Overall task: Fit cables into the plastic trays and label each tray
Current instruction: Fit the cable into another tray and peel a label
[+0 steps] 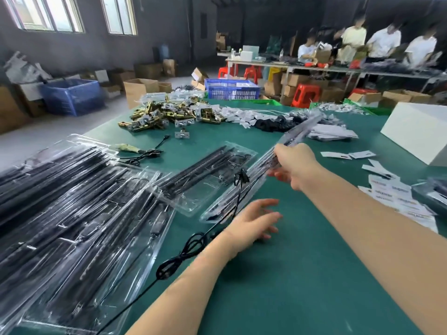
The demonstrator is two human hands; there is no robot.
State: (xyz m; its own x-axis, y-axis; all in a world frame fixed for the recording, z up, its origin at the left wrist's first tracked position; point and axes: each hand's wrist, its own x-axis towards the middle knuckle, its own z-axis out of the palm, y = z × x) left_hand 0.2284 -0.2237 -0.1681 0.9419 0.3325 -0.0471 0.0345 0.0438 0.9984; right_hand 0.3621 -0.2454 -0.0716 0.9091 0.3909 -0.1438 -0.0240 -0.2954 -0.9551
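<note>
Clear tray (261,170) — within right grip (294,163)

two hands (294,166), four seated workers (358,42)

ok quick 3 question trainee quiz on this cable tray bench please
1. Which hand grips the long clear plastic tray lifted at one end?
2. True or false: the left hand holds the black cable.
3. What lies piled at the far left of the green table: A brass-coloured metal fittings, B red stools?

Key: 1 the right hand; 2 false, its fingers are spread, holding nothing; 3 A.
</note>
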